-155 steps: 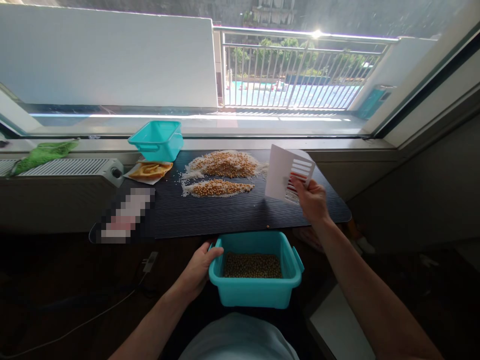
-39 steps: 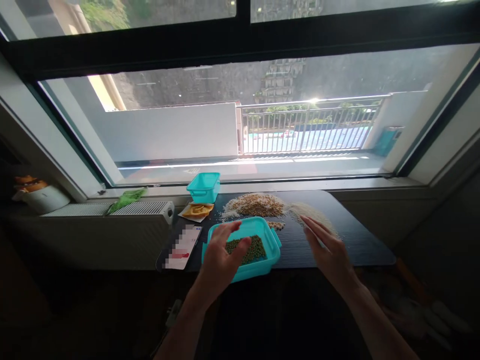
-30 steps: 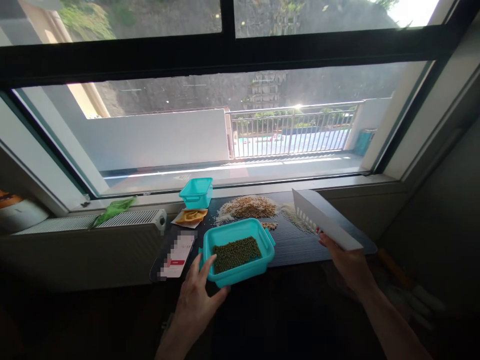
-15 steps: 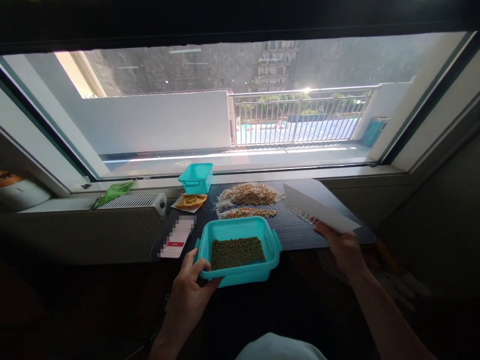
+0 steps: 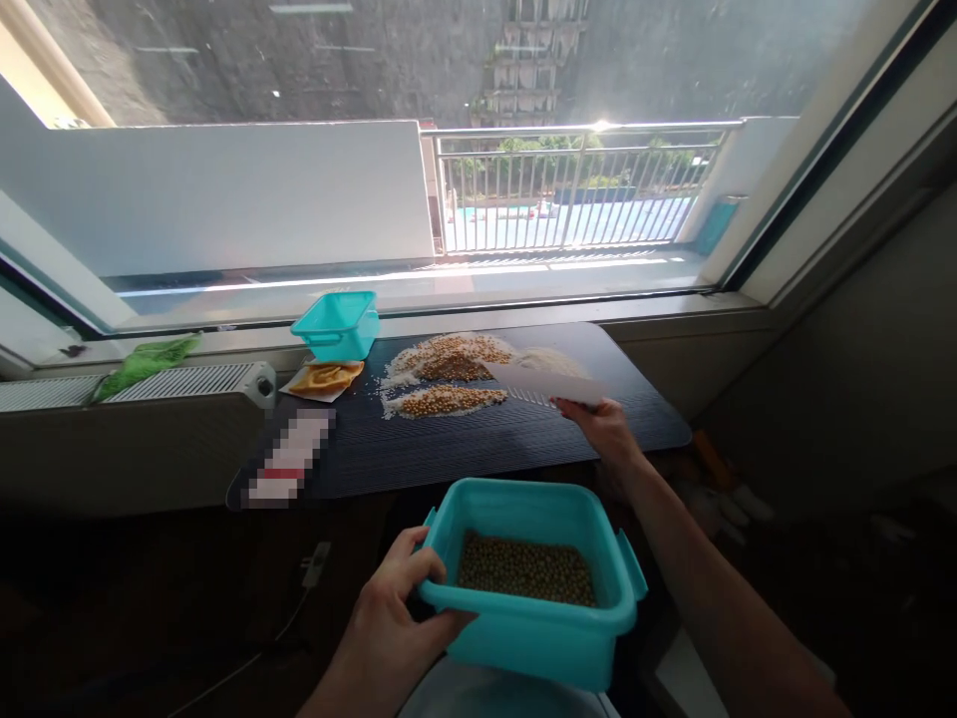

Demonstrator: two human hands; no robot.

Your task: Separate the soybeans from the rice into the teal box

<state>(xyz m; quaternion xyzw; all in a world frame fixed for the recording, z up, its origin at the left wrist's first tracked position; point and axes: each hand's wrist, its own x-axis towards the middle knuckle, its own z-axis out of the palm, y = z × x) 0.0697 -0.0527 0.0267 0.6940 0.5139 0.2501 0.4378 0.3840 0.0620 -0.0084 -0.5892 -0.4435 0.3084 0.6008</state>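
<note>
My left hand (image 5: 404, 608) grips the left rim of a turquoise plastic box (image 5: 538, 638), thumb outside and fingers over the edge. Green beans (image 5: 523, 570) cover the bottom of this box, which is held in front of the table's near edge. In my right hand (image 5: 604, 424) is a white sheet of spiral-hole paper (image 5: 549, 383), its torn-hole edge low over the table. Left of the sheet lie a strip of yellowish beans or kernels (image 5: 453, 400) and a larger mixed pile of grains (image 5: 449, 356). Pale grains (image 5: 551, 361) lie behind the sheet.
A second turquoise box (image 5: 340, 329) stands at the dark table's (image 5: 419, 449) back left. Near it are a folded yellow cloth-like item (image 5: 327, 378) and a pixelated phone-like object (image 5: 290, 457). A radiator (image 5: 201, 389) with a green cloth (image 5: 150, 364) is left, below the window.
The box of green beans has come nearer to me and to the right, off the table edge. My right hand has brought the paper left and lower, towards the grain piles. The view has shifted.
</note>
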